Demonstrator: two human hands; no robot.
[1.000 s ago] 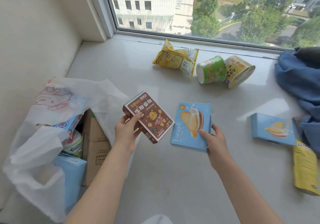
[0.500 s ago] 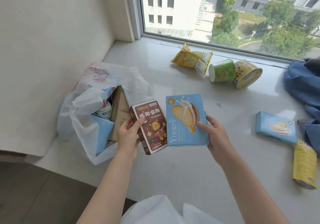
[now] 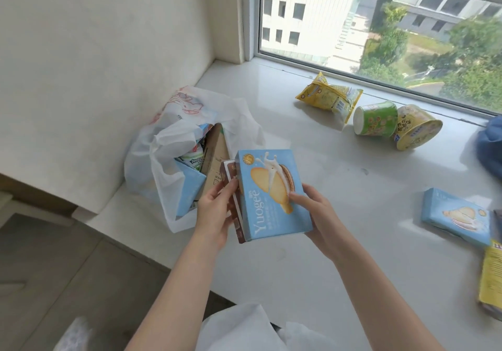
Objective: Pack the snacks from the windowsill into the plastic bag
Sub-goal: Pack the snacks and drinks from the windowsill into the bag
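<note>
My right hand (image 3: 312, 215) grips a light blue Yuogee biscuit box (image 3: 271, 193) by its right edge, thumb on the front. The box stands in front of a brown snack box (image 3: 231, 187), mostly hidden, which my left hand (image 3: 214, 212) holds from the left. Both boxes hover just right of the white plastic bag (image 3: 163, 147), whose mouth gapes open on the windowsill's left end. Inside it I see a blue box, a brown carton and a white-green packet.
On the windowsill (image 3: 353, 201) lie a yellow snack bag (image 3: 326, 96), a green cup (image 3: 376, 118) and a yellow cup (image 3: 415, 130) on their sides, another blue box (image 3: 456, 216), a yellow packet (image 3: 491, 277) at the right edge, and blue cloth (image 3: 491, 147). The wall stands left.
Both hands moved left toward the bag. The blue box has been brought over the brown box, so the two are now stacked together between my hands.
</note>
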